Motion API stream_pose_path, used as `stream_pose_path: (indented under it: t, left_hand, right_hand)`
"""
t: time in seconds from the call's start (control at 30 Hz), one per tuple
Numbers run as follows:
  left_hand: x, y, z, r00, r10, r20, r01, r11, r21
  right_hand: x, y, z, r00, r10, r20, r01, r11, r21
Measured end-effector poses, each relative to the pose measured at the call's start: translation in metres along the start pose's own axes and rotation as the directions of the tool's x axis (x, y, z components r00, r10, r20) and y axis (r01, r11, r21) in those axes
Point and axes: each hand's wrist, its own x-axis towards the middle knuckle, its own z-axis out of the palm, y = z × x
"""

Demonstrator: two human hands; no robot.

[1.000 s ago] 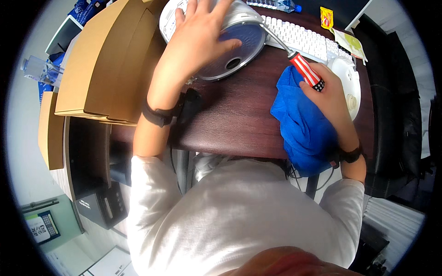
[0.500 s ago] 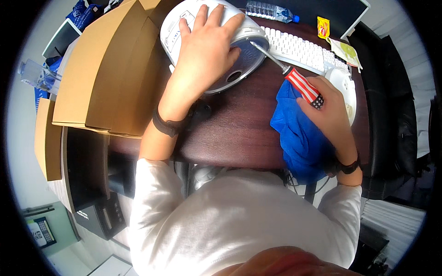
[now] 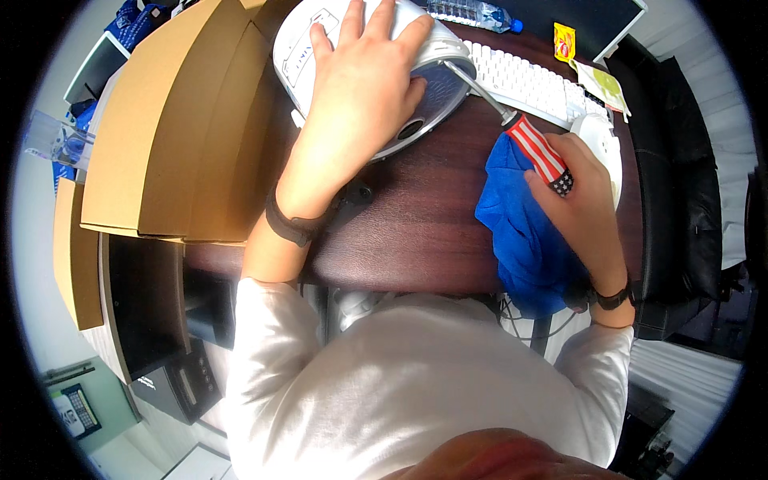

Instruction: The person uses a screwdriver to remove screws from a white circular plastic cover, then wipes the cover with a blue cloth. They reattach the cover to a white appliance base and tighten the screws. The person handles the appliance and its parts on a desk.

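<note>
A white rounded appliance housing [image 3: 308,60] lies tilted at the back of the desk, its dark hollow underside turned toward the right. Across its top rests my left hand [image 3: 364,88], open, with the fingers spread flat and the thumb bent near the rim. My right hand [image 3: 580,176] is closed around a screwdriver [image 3: 538,149] with a red-and-white striped, starred handle. Its metal shaft points up and left, the tip at the housing's rim; whether it sits on a screw is too small to tell. Beneath my right hand is a blue cloth [image 3: 516,224], hanging over the desk's front edge.
A white keyboard [image 3: 520,84] lies behind the screwdriver, with a white round part [image 3: 604,144] right of it. Cardboard boxes [image 3: 172,120] stand at the left. A water bottle [image 3: 472,14], a yellow packet [image 3: 564,42] and a green-and-white packet [image 3: 604,86] lie farther back.
My right hand and the screwdriver have shifted slightly right and toward me; the tip stays at the housing's rim. The housing and my left hand appear slightly higher in view.
</note>
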Motion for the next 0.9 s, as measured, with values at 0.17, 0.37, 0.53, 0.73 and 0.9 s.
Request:
stream_pose_path:
  t: [0.17, 0.37, 0.53, 0.73, 0.9]
  left_hand:
    - [-0.0003, -0.0002, 0.0002, 1.0, 0.005, -0.003, -0.005, 1.0, -0.003]
    - [0.0006, 0.0014, 0.0011, 1.0, -0.009, 0.001, 0.009, 1.0, 0.0]
    - [0.0014, 0.0031, 0.0005, 1.0, -0.005, 0.002, 0.005, 1.0, 0.008]
    - [0.0009, 0.0031, -0.0006, 1.0, 0.0, 0.006, 0.0, 1.0, 0.016]
    - [0.0019, 0.003, 0.0015, 1.0, -0.006, 0.015, 0.006, 1.0, 0.018]
  right_hand:
    - [-0.0022, -0.0021, 0.0007, 1.0, 0.012, 0.004, -0.012, 1.0, -0.023]
    - [-0.0016, -0.0032, -0.0023, 0.999, 0.028, 0.028, -0.027, 1.0, -0.015]
    - [-0.0015, -0.0059, -0.0005, 1.0, 0.003, -0.001, -0.003, 0.999, -0.042]
    - [-0.0047, -0.0059, -0.0011, 1.0, -0.018, 0.008, 0.018, 0.998, -0.066]
    - [-0.0054, -0.0042, 0.0005, 1.0, -0.004, 0.004, 0.004, 0.999, -0.048]
